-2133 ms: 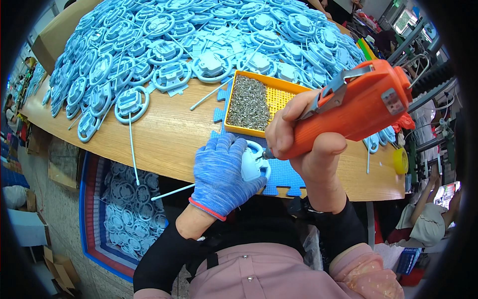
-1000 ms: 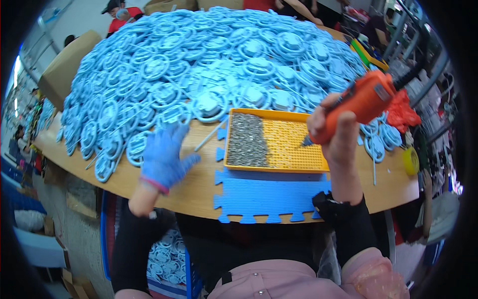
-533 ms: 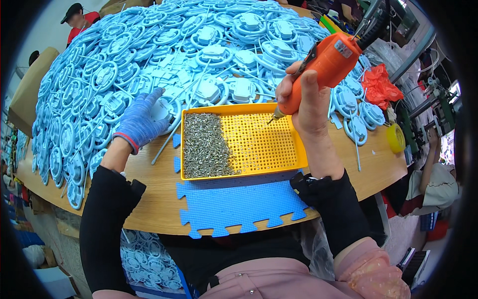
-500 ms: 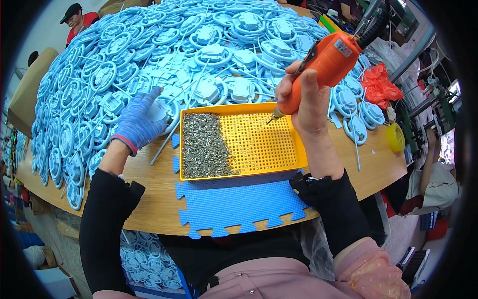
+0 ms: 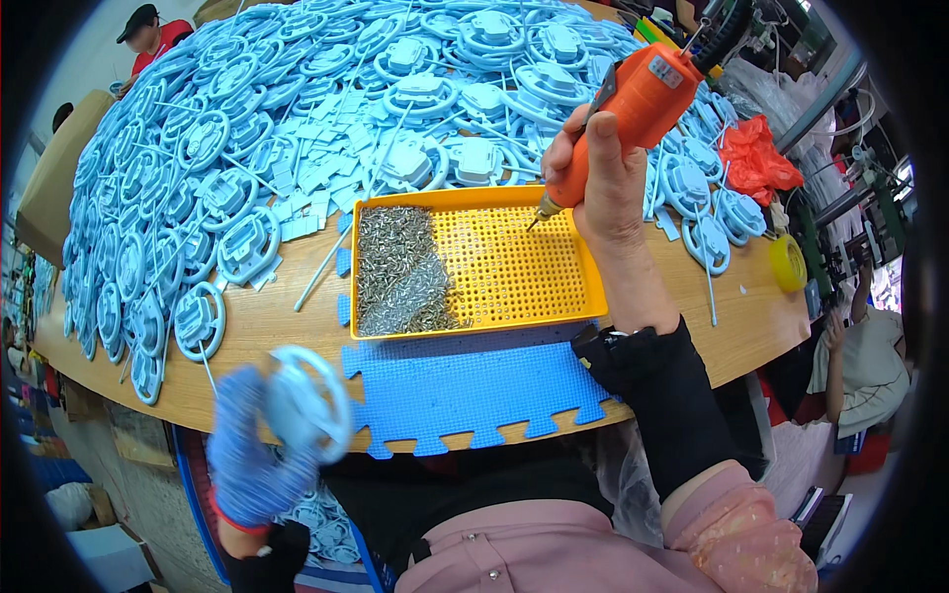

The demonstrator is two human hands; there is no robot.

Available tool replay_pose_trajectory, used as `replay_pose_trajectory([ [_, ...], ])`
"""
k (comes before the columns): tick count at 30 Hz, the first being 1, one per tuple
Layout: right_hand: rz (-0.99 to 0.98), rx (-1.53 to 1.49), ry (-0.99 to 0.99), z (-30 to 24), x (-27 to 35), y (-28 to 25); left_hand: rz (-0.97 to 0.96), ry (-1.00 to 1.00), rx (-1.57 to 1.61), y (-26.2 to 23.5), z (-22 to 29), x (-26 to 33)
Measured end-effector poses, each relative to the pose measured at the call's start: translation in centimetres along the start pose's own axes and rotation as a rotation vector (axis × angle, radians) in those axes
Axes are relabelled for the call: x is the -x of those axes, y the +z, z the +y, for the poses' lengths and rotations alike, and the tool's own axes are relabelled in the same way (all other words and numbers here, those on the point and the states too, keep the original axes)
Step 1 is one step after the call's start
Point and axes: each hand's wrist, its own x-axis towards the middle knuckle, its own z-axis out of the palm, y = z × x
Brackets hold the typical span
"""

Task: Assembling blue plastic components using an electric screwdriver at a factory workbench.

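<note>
My left hand, in a blue knit glove with a red cuff, is smeared by motion near the table's front left edge. A light blue ring-shaped plastic part with a raised middle is held in it. My right hand is wrapped round an orange electric screwdriver. The tool slants down, its bit over the right part of a yellow tray. Small silver screws are heaped in the tray's left part; a perforated yellow surface shows in the rest.
A big heap of light blue plastic parts covers the table's far and left side. A blue foam mat lies before the tray. Tape and a red plastic bag are at right. Below the table, a bin holds more parts.
My left hand has come from the heap toward me and down with a light blue part. The screwdriver in my right hand has shifted slightly up and left.
</note>
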Motion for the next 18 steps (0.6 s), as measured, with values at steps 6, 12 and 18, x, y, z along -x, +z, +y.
replay_pose_trajectory([
  [6, -0.034, -0.09, -0.065, -3.0, 0.3, 0.8, -0.278, 0.179, 0.091, 3.8, 4.5, -2.6],
  [12, -0.23, -0.18, -0.113, -8.4, 4.0, 5.1, -0.155, 0.113, 0.315, 7.7, 4.9, -3.7],
  [18, -0.411, -0.106, 0.238, -7.1, 10.7, 10.2, -0.122, -0.037, 0.354, 8.2, 4.2, -2.6],
])
